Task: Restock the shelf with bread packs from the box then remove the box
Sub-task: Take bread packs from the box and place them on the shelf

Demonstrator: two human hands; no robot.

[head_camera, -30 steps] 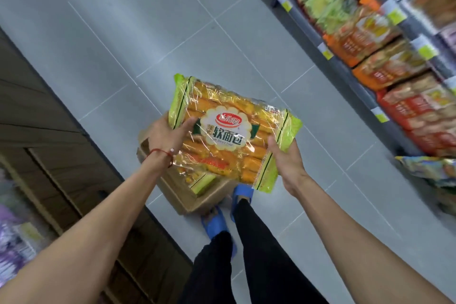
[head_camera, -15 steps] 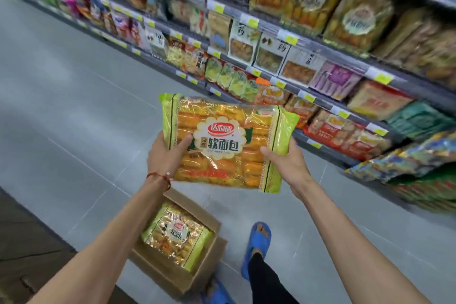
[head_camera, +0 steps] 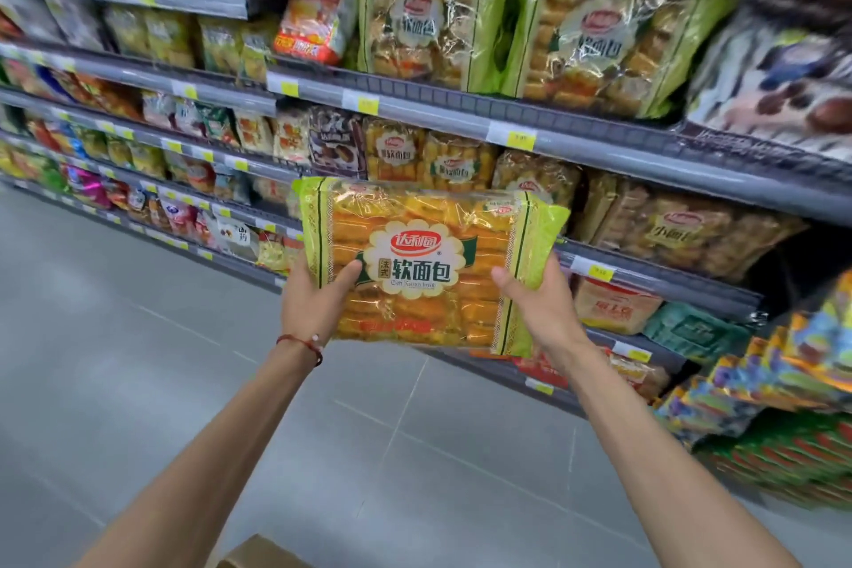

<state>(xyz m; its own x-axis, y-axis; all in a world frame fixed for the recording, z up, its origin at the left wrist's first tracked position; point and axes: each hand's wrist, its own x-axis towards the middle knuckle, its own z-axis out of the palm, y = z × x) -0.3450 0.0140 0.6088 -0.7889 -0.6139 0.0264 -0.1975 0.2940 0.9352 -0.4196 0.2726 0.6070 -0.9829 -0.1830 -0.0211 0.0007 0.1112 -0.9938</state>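
And the bread pack (head_camera: pixel 428 272) is up in the air, label facing us, hanging level in front of the shelves and touching none of them. The left hand (head_camera: pixel 313 295) is gripping its left end, left thumb (head_camera: pixel 343 274) pressing across the clear front while the fingers are tucking out of sight behind. The right hand (head_camera: pixel 539 309) is doing the same at the right end, right thumb (head_camera: pixel 505 281) lying over the wrapper. One hand at each end looks sensible: a wide, soft bag like this is likely to sag or crush if pinched in the middle, and carrying it flat is letting the label read clearly. On the shelf (head_camera: pixel 461 115) above, matching packs (head_camera: pixel 415 23) are standing upright in a row behind the front rail, green side bands showing. So I am judging that this is where the pack is heading. It is going to need a lift over that front edge and a turn upright to slot in beside its twins, and the risk is snagging the rail or tipping a neighbour forward. A red bracelet (head_camera: pixel 302 344) is sitting on the left wrist. At the bottom edge of the view a corner of the box (head_camera: pixel 258 553) is peeking in on the grey floor (head_camera: pixel 138 360), well apart from the pack. Whether more packs are lying inside I cannot tell, but the box is not yet cleared away, so that last job is waiting.
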